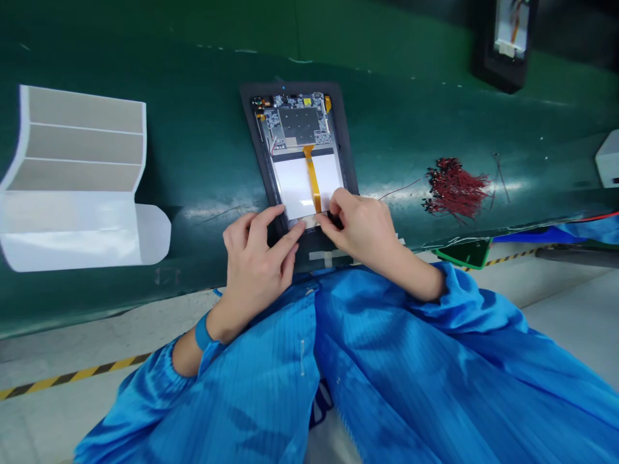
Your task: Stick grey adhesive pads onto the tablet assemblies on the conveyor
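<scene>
An opened tablet (345,138) lies back-side up on the green mat (203,148), showing a circuit board (300,122), a white battery panel (294,183) and an orange flex cable (313,177). My left hand (254,258) rests at the tablet's near left corner, its index finger pressing a small pale strip (309,222) at the bottom edge. My right hand (360,225) pinches the same strip from the right, beside the cable's lower end. Whether the strip is tape or a connector cannot be told.
A white folded cardboard tray (77,174) lies at the left of the mat. A bundle of thin red wires (454,187) sits at the right. Another dark device (507,45) stands at the far right. A green board (464,252) lies at the mat's edge.
</scene>
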The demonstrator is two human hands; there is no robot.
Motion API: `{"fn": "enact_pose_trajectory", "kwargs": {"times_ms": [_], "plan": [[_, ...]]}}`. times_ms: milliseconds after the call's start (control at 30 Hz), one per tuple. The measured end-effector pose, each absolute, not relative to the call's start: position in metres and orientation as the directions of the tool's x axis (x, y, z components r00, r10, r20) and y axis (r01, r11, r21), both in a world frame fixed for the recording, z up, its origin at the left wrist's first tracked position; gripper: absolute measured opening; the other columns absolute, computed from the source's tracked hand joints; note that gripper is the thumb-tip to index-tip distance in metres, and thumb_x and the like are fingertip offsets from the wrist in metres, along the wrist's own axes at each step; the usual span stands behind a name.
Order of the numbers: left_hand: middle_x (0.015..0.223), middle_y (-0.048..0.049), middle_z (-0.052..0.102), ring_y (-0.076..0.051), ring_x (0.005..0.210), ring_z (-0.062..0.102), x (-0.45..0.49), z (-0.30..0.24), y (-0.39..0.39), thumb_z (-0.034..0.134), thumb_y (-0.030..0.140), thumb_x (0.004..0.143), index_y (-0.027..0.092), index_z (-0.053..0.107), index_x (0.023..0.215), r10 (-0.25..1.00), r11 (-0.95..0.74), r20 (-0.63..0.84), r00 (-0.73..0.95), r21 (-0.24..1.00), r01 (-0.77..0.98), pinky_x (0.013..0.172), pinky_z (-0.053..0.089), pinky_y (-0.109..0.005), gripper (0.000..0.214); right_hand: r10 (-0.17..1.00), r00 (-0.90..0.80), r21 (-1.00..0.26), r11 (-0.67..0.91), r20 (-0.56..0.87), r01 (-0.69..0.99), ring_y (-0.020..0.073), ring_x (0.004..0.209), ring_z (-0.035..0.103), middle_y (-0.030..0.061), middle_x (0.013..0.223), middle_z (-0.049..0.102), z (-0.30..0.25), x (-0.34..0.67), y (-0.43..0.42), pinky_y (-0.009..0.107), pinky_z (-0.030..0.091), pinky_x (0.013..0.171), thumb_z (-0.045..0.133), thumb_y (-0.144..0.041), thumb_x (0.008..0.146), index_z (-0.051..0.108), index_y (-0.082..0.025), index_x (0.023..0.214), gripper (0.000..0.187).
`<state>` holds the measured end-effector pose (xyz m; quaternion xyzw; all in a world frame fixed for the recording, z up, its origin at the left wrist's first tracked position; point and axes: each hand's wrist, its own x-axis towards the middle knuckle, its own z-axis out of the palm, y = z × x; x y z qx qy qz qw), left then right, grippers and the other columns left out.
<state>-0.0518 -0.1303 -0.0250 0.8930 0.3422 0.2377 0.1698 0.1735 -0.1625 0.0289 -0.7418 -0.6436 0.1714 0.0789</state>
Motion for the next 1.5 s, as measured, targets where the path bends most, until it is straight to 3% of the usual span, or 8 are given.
{"fn": "enact_pose_trajectory", "kwargs": {"times_ms": [200,433,767,933,1100,1300,1400,1500], "plan": [[0.161,-0.0183,0.049,-0.044,0.142,0.045,-0.042,-0.031,-0.128,0.068,0.029,0.100,0.029,0.070,0.148,0.678,-0.714,0.309,0.667,0.489,0.500,0.118,0.041,-0.066,0.048,0.957,-0.205,-0.289,0.260,0.206,0.921,0.0258,0.099,0.053,0.0114,0.110,0.065,0.003,0.198,-0.189,0.042,0.044,0.088,0.055,-0.033,0.111,0.080,-0.027,0.124,0.029],[0.168,-0.0180,0.042,-0.046,0.147,0.042,-0.053,-0.033,-0.128,0.070,0.027,0.099,0.031,0.070,0.147,0.708,-0.694,0.307,0.636,0.470,0.546,0.119,0.041,-0.068,0.048,0.983,-0.089,-0.352,0.140,0.158,0.925,0.0317,0.118,0.049,0.0127,0.131,0.058,-0.014,0.212,-0.198,0.051,0.042,0.100,0.061,-0.037,0.107,0.080,-0.035,0.133,0.033],[0.173,-0.0188,0.040,-0.049,0.151,0.042,-0.053,-0.028,-0.134,0.073,0.030,0.097,0.030,0.065,0.155,0.699,-0.709,0.283,0.657,0.398,0.583,0.120,0.040,-0.070,0.058,0.960,-0.231,-0.332,0.273,0.161,0.903,0.0321,0.122,0.047,0.0108,0.144,0.057,-0.024,0.219,-0.205,0.054,0.039,0.104,0.058,-0.035,0.107,0.069,-0.043,0.149,0.044],[0.169,-0.0138,0.053,-0.040,0.156,0.048,-0.033,-0.028,-0.139,0.067,0.031,0.104,0.028,0.043,0.171,0.554,-0.825,0.287,0.782,0.318,0.468,0.129,0.034,-0.060,0.072,0.953,-0.213,-0.430,0.289,0.217,0.855,0.0312,0.121,0.052,0.0110,0.135,0.061,-0.024,0.236,-0.209,0.054,0.041,0.103,0.056,-0.031,0.106,0.076,-0.037,0.138,0.039],[0.173,-0.0119,0.048,-0.035,0.162,0.045,-0.029,-0.030,-0.132,0.059,0.021,0.107,0.023,0.029,0.177,0.490,-0.855,0.178,0.853,0.286,0.432,0.135,0.031,-0.054,0.076,0.991,0.007,-0.434,0.053,0.136,0.900,0.0326,0.113,0.055,0.0122,0.116,0.063,-0.014,0.289,-0.202,0.058,0.042,0.105,0.049,-0.031,0.107,0.074,-0.024,0.118,0.028],[0.166,-0.0123,0.057,-0.037,0.157,0.051,-0.038,-0.027,-0.123,0.061,0.025,0.103,0.027,0.048,0.168,0.518,-0.826,0.182,0.836,0.359,0.434,0.130,0.038,-0.060,0.066,0.989,-0.143,-0.325,0.123,-0.038,0.938,0.0369,0.116,0.050,0.0155,0.118,0.061,-0.019,0.313,-0.190,0.056,0.042,0.101,0.046,-0.023,0.107,0.067,-0.019,0.110,0.021],[0.148,-0.0106,0.072,-0.037,0.143,0.062,-0.021,-0.019,-0.125,0.064,0.024,0.100,0.029,0.071,0.143,0.612,-0.766,0.279,0.740,0.442,0.467,0.121,0.046,-0.061,0.044,0.966,-0.251,-0.292,0.225,-0.056,0.930,0.0351,0.113,0.051,0.0152,0.113,0.060,-0.022,0.311,-0.183,0.052,0.040,0.098,0.039,-0.012,0.106,0.063,-0.017,0.105,0.025],[0.131,-0.0092,0.079,-0.034,0.127,0.065,0.010,-0.009,-0.129,0.064,0.023,0.100,0.028,0.077,0.122,0.670,-0.721,0.323,0.668,0.498,0.482,0.111,0.048,-0.056,0.026,0.942,-0.333,-0.282,0.308,-0.044,0.908,0.0334,0.109,0.051,0.0153,0.111,0.060,-0.015,0.311,-0.181,0.048,0.040,0.093,0.038,-0.007,0.104,0.060,-0.017,0.103,0.024]]}}
